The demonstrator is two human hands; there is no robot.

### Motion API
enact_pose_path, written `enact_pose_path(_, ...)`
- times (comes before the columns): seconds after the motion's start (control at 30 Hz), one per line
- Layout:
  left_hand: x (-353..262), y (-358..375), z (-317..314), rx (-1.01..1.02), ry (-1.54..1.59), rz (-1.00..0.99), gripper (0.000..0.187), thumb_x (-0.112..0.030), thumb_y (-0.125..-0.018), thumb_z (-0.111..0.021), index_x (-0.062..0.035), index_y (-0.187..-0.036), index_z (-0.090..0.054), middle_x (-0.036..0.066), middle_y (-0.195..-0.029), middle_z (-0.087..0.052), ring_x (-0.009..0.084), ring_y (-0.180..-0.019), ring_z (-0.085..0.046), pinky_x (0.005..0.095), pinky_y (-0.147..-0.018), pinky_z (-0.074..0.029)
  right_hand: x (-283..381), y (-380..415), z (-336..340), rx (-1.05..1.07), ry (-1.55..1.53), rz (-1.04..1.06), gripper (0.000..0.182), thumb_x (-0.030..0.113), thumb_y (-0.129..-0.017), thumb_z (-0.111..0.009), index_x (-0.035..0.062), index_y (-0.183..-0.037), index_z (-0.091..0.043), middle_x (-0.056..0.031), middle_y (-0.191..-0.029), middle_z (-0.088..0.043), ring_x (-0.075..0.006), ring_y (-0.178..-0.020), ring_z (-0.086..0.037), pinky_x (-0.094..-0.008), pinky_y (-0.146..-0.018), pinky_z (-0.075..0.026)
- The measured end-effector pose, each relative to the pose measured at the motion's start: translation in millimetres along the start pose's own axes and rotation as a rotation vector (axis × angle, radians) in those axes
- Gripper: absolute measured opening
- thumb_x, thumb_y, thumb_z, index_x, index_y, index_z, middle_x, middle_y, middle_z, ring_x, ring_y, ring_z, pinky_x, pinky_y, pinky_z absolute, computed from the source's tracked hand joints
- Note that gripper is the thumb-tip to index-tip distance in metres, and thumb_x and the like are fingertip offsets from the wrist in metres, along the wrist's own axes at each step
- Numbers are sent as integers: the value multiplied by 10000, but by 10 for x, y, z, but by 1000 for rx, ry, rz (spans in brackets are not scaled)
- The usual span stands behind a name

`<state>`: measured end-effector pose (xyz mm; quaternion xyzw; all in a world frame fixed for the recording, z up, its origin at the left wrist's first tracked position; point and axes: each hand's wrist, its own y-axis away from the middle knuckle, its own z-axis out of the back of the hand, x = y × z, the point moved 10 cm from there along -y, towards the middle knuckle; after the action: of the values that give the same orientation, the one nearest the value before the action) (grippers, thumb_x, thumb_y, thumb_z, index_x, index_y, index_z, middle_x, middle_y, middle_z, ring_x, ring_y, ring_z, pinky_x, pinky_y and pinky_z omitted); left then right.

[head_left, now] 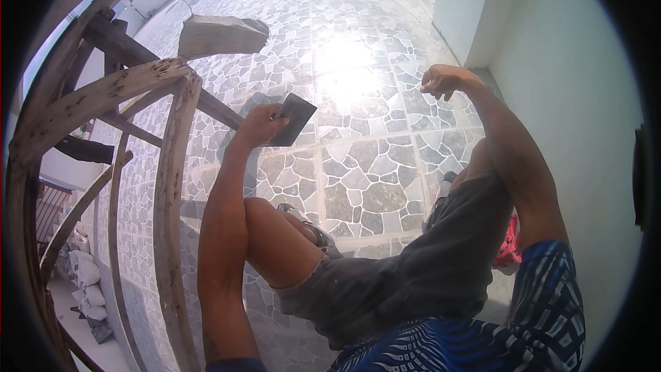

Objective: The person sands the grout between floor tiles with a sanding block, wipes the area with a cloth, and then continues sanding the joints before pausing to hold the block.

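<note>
My left hand (263, 126) is closed on the near left edge of a dark, flat rectangular plate (296, 120), with the thumb on its upper face. The plate is held tilted above the stone-patterned floor (365, 172). Off to the right, near the pale wall, my right hand (442, 82) is raised over the floor with its fingers curled; whether something small is between them is hidden. My two hands are well apart.
A weathered wooden frame (172, 165) stands along my left side. A grey-white slab-like piece (222, 36) is beyond it. A pale wall (564, 96) runs along the right. Something red (508, 244) lies by my right leg. White sacks (88, 282) are at the lower left.
</note>
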<state>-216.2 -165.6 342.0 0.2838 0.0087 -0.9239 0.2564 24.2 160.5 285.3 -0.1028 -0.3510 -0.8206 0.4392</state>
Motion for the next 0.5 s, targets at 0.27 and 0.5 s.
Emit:
enact_pose_path(0.27, -5, 14, -7, 5, 30, 25, 295, -186, -912, -665, -10, -1147, -696, 120, -958, -706, 198, -851, -662, 354, -785, -514, -9, 3, 4, -4, -1, -4, 423, 285, -967, -602, -19, -1260, -626, -169, -1017, -691, -269, -971, -700, -379, -783, -623)
enact_pose_path(0.5, 3, -8, -7, 5, 0, -19, 291, -186, -909, -670, -10, -1140, -698, 116, -949, -704, 196, -845, -657, 355, -781, -511, -26, -24, -5, 0, -9, 12, 422, 289, -968, -604, -21, -1253, -629, -173, -1011, -692, -274, -967, -702, -383, -777, -627)
